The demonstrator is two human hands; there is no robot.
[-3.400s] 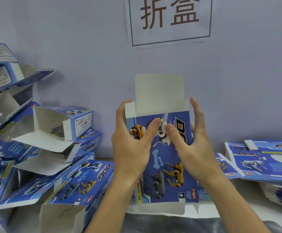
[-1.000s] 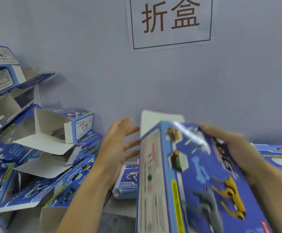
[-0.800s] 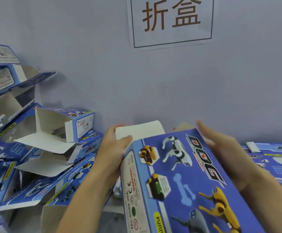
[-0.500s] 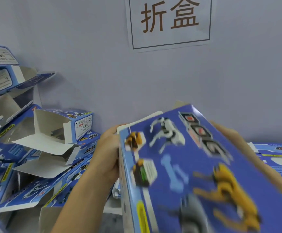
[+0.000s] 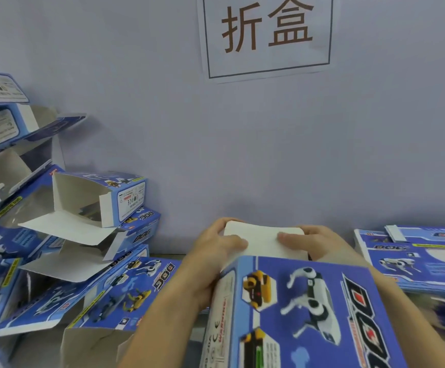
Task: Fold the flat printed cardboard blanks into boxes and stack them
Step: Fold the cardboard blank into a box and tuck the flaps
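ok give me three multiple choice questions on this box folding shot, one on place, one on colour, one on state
1. Where does the pile of folded blue cardboard boxes lie?
A left of the hands
B on the wall sign
C right of the hands

2. What colour is the end flap under the thumbs?
A red
B white
C black

3. What are the left hand and right hand doing?
A hanging idle
B gripping the blue printed dog box
C pointing at the wall

Answers: 1 A, the pile fills the left side. 2 B, the flap is plain white. 3 B, thumbs press the flap, fingers curl behind it.
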